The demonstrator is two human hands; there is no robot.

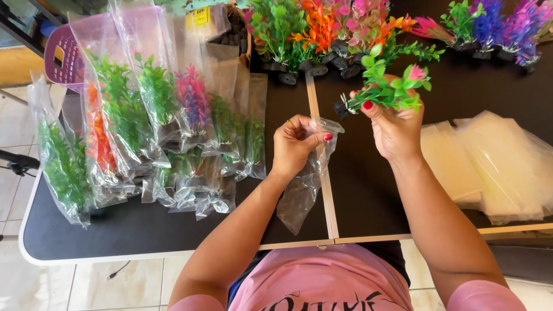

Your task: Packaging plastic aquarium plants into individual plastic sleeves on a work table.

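Note:
My left hand (296,144) pinches the top of an empty clear plastic bag (302,190), which hangs down over the black table (144,227). My right hand (394,129) holds a small artificial plant (389,89) with green leaves, a pink flower and a dark base, lying sideways just right of the bag's mouth. The plant's base points left toward the bag and is outside it.
Several bagged plants (150,126) lie in a pile on the left. A row of loose colourful plastic plants (322,34) stands along the far edge. A stack of empty clear bags (489,167) lies on the right. A purple basket (60,57) sits at far left.

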